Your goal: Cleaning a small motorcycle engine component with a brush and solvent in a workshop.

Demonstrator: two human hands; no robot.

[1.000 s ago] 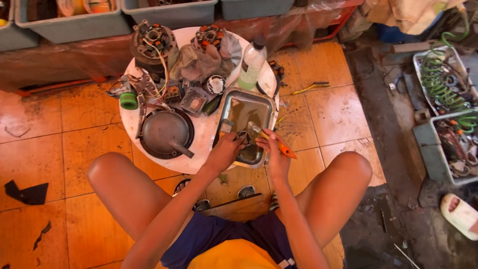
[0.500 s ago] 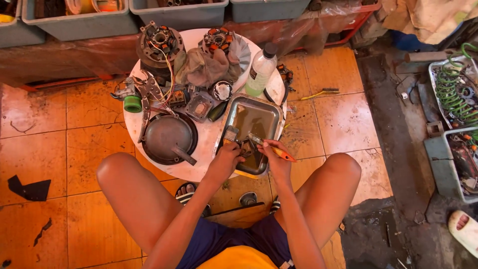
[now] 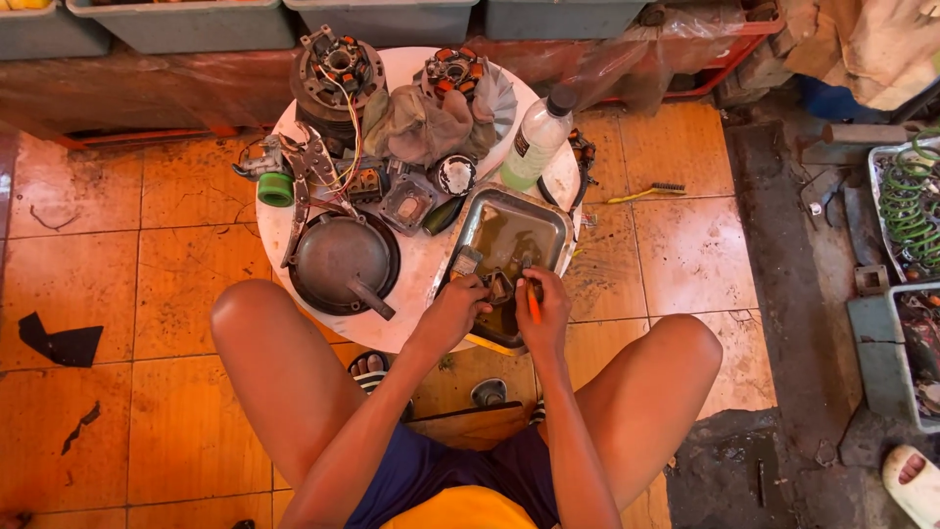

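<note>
While the left hand (image 3: 458, 309) pinches a small metal part (image 3: 499, 287) over the steel tray (image 3: 548, 211), centre frame, right hand (image 3: 544, 309) grips an orange-handled brush (image 3: 534, 304). Cleaning looks mid-way; other parts upper left untouched.

One head-worn view, steeply downward from above the seated person's lap, near the round table (image 3: 411, 323)

Orange-handled brush (image 3: 534, 306), silver metal tray (image 3: 548, 211) with brown liquid, white round table (image 3: 416, 279), green tape roll (image 3: 276, 189), orange floor tiles (image 3: 147, 264).
</note>
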